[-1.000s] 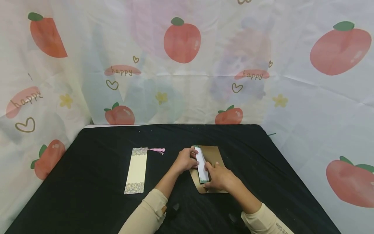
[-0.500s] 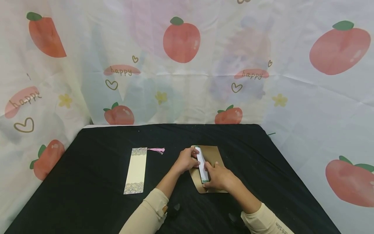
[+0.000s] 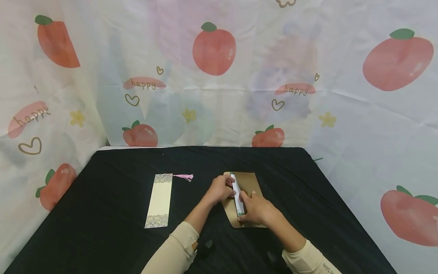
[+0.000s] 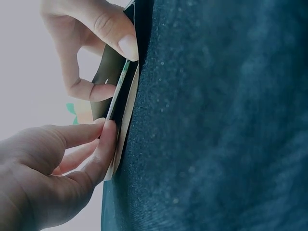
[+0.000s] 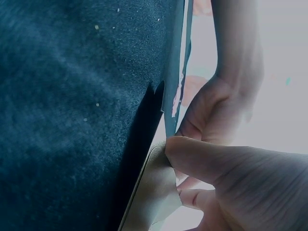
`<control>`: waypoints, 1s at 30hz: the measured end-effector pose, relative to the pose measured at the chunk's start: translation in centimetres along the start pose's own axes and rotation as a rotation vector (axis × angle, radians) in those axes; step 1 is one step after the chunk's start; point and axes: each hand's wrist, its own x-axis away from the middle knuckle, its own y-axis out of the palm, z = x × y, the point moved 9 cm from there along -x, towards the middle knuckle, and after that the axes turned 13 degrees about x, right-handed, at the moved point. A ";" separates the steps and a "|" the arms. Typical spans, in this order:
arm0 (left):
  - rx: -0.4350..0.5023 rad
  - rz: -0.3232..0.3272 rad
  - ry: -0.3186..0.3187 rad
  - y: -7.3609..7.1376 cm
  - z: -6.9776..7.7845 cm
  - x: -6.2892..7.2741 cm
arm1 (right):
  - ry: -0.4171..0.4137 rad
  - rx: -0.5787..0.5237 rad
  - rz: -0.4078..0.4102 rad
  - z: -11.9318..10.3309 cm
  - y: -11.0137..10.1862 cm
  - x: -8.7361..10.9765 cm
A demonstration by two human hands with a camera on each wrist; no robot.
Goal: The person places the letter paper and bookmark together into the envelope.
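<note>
In the head view, a white card [image 3: 238, 198] with green-patterned ends lies partly in a brown paper envelope [image 3: 249, 180]; a narrow strip of it shows along the opening. My left hand [image 3: 220, 188] pinches the card's exposed left edge toward its far end. At the near end, my right hand [image 3: 257, 209] holds the card and envelope between thumb and fingers. The left wrist view has the card [image 4: 120, 84] edge-on, thumb and fingers of the left hand [image 4: 57, 168] meeting on it. How far the card reaches inside is hidden.
A cream bookmark [image 3: 159, 199] with patterned ends and a pink tassel [image 3: 184, 177] lies to the left on the black tablecloth [image 3: 113, 213]. Behind the table hangs a white curtain [image 3: 219, 110] printed with peaches.
The white card has slid rightward into the envelope, so its visible strip is narrower. My left hand has moved slightly right with it; the right hand stays almost in place.
</note>
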 end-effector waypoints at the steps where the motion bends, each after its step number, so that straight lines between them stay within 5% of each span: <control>1: -0.011 0.004 0.001 0.0 0.0 0.0 | 0.000 -0.001 0.001 0.0 0.0 0.0; 30: 0.002 -0.002 0.008 0.5 0.4 0.2 | -0.020 -0.002 0.030 -0.1 -0.3 0.2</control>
